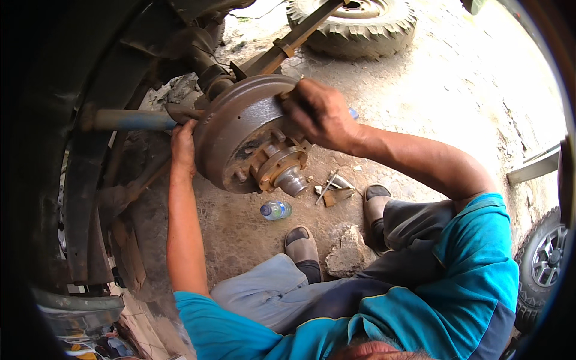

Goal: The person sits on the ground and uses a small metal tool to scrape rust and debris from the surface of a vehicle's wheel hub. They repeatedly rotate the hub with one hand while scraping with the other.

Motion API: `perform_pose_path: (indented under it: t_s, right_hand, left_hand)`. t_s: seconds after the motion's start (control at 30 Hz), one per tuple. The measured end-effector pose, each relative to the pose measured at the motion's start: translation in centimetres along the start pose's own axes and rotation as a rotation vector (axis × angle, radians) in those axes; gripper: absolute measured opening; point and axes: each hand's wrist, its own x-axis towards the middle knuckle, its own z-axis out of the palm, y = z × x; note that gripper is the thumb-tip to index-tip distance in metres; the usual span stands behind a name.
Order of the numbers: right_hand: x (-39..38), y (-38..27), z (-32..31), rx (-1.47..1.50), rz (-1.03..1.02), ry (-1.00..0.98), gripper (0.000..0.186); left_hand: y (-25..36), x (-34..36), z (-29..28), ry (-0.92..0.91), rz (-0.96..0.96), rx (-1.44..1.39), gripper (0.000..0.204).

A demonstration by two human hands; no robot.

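The brake drum [216,138] hangs in front of me on its axle end, tilted, its outer face turned down toward my feet, and I work at both its sides. My left hand [184,147] is against the drum's left edge; those fingers mostly disappear behind the rim, so I cannot tell whether they are clamped on it. My right hand [321,114] is at the drum's upper right edge, its fingers curled in and blurred; I cannot tell whether they grip anything.

The hub [282,165] sticks out of the drum's face, with studs around it, and its blunt end overhangs the ground [222,234]. Left of the drum it is tight: a shock absorber [135,120] runs in close beside my left hand, and the dark bodywork [54,150] stands beyond that. Right of the drum there is far more width, and my right forearm reaches across it from the side. Beyond the drum, a rusty leaf spring [303,33] slants away toward a big tyre [360,42] lying flat, well apart from my hands.

Nearer me than the drum, a plastic bottle [276,210] lies below the lower edge, with a gap between them. Some small tools [330,187] lie just right of the hub's end, and a rough stone [350,252] sits farther toward me, between my two shoes [302,245].
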Motion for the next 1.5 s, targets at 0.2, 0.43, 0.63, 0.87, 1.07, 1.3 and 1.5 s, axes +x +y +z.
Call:
perform_pose_path:
  t_s: [0.2,0.43,0.63,0.87,1.07,1.3,1.5]
  right_hand:
    - [-0.5,2.4,-0.7,-0.017,0.212,-0.075,0.018]
    - [-0.3,2.4,-1.4,-0.327,-0.005,-0.088,0.019]
    - [0.1,0.7,0.4,0.008,-0.087,-0.001,0.016]
    - [-0.3,0.2,0.4,-0.034,-0.144,-0.003,0.014]
    - [-0.5,1.1,-0.2,-0.057,0.106,-0.023,0.016]
    - [-0.1,2.7,-0.5,-0.164,0.07,-0.056,0.018]
    - [1.7,1.5,-0.5,-0.028,-0.127,0.032,0.018]
  left_hand:
    - [-0.5,-0.1,0.6,0.101,0.116,0.095,0.033]
    - [-0.2,0.1,0.5,0.075,0.061,0.043,0.033]
    - [0.8,0.1,0.0,0.003,-0.004,-0.022,0.032]
    - [0.0,0.4,0.2,-0.015,-0.027,-0.089,0.033]
    - [0.8,-0.9,1.3,0.061,0.04,0.006,0.032]
    - [1.3,-1.2,1.5,0.082,0.085,0.076,0.034]
    - [0.7,-0.5,0.4,-0.017,0.005,0.049,0.035]
